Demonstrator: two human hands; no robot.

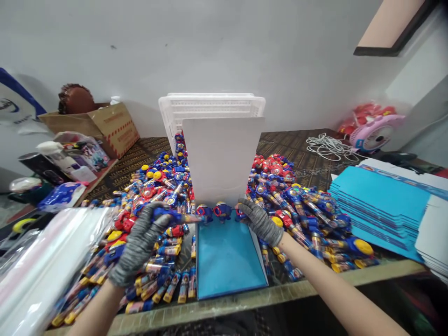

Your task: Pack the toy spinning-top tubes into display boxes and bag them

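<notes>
In front of me stands an open box with a bright blue inside (229, 261) and a pale lid (220, 158) raised upright. Along the inside by the lid sits a short row of blue and red toys (222, 211). My left hand (140, 245), in a grey knit glove, is closed around a blue toy with a clear tube (177, 216), its tube pointing right towards the row. My gloved right hand (261, 221) has its fingers closed on the rightmost toy (240, 213) of the row, which they partly hide.
Loose toys and tubes are heaped left (168, 252) and right (301, 210) of the box. Behind it stands a white plastic basket (212, 102). Blue box sheets (381, 196) are stacked right, near a cable (329, 147) and pink fan (376, 133). Plastic bags (52, 266) lie left.
</notes>
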